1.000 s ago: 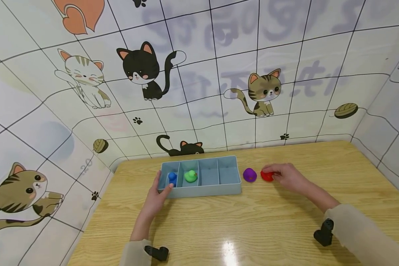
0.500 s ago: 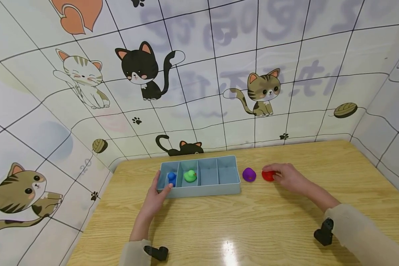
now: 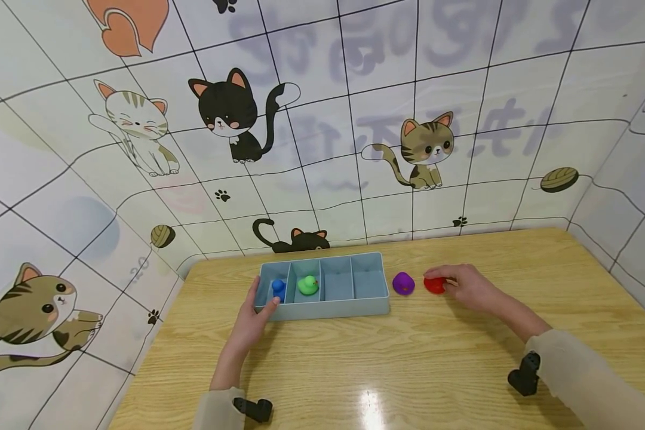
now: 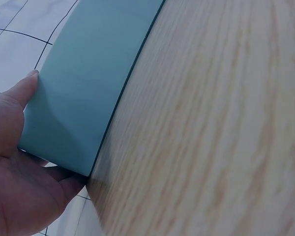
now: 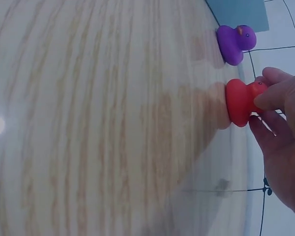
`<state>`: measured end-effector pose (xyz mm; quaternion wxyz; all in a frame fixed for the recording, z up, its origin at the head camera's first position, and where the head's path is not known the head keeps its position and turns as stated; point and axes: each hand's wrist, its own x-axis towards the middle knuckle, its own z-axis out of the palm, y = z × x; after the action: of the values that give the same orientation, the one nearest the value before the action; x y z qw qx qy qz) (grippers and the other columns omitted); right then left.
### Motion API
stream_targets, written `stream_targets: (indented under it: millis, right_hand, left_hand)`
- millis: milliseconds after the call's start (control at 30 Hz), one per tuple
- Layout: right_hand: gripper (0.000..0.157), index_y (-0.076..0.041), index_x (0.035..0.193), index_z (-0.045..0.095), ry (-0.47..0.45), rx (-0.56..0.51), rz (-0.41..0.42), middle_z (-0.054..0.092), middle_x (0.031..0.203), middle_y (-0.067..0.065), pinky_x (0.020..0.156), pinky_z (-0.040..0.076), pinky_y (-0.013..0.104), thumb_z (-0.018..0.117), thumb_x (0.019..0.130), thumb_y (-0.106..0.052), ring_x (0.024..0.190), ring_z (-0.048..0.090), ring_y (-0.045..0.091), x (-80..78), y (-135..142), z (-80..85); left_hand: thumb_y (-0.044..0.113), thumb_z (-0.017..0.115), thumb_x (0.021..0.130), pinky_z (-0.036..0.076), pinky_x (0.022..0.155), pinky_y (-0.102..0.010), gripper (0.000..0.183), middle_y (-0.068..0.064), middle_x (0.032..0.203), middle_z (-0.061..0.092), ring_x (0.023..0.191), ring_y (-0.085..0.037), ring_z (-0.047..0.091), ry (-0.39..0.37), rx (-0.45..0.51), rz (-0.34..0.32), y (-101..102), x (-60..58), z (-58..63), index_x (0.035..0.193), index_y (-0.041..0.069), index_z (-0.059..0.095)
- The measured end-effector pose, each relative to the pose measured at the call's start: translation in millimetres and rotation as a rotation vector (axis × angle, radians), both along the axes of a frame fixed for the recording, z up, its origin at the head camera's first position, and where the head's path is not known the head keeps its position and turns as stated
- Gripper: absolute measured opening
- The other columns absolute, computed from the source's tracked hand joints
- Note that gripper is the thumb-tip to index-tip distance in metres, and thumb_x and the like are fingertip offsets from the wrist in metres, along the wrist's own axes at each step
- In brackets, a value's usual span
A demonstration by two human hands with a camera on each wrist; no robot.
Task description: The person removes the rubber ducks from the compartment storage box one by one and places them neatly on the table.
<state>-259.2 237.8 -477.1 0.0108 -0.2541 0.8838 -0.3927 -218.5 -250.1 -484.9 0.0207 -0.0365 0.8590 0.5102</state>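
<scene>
My right hand [image 3: 470,288] pinches the head of a red rubber duck [image 5: 239,101] between thumb and fingers, low at the tabletop. Just left of it sits a purple rubber duck [image 3: 404,283], untouched, between the red one and a blue-grey divided tray [image 3: 322,309]. My left hand [image 3: 252,319] grips the tray's left end, thumb over the front wall and fingers along the end wall. A blue duck [image 3: 278,289] occupies the leftmost compartment, partly hidden by my thumb. Beside it, in the second compartment, is a green duck [image 3: 308,285]. The two right compartments hold nothing.
All this stands on a light wooden table [image 3: 398,364]. A white wall covering [image 3: 322,119] with black grid lines and cartoon cats rises behind the table and at both sides. Small black devices are strapped at both sleeves.
The red duck has slid slightly to the right with my right hand, widening its gap from the purple duck. My left hand and the tray stay put.
</scene>
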Motion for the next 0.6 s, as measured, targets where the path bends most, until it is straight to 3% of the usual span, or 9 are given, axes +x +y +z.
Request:
stream_targets:
  millis: [267,600]
  right_hand:
    - [0.046,0.005,0.137,0.061,-0.045,-0.019,-0.025,0.06,0.137,0.028,0.103,0.044,0.06,0.062,0.092,0.014,0.128,0.052,0.053,2.4,2.1,13.9]
    - [0.047,0.009,0.14,0.055,-0.006,-0.055,0.035,0.059,0.138,0.028,0.103,0.045,0.057,0.065,0.094,0.01,0.126,0.056,0.049,0.4,-10.3,32.7]
  left_hand:
    - [0.044,0.064,0.101,0.013,0.119,-0.065,0.087,-0.025,0.168,0.013,0.153,-0.047,0.009,0.012,-0.018,0.004,-1.7,-1.0,-2.1,0.167,0.019,0.013]
    - [0.045,0.064,0.101,0.014,0.119,-0.066,0.088,-0.025,0.168,0.012,0.153,-0.048,0.009,0.004,-0.018,0.0,-0.4,0.2,-2.2,0.167,0.02,0.012]
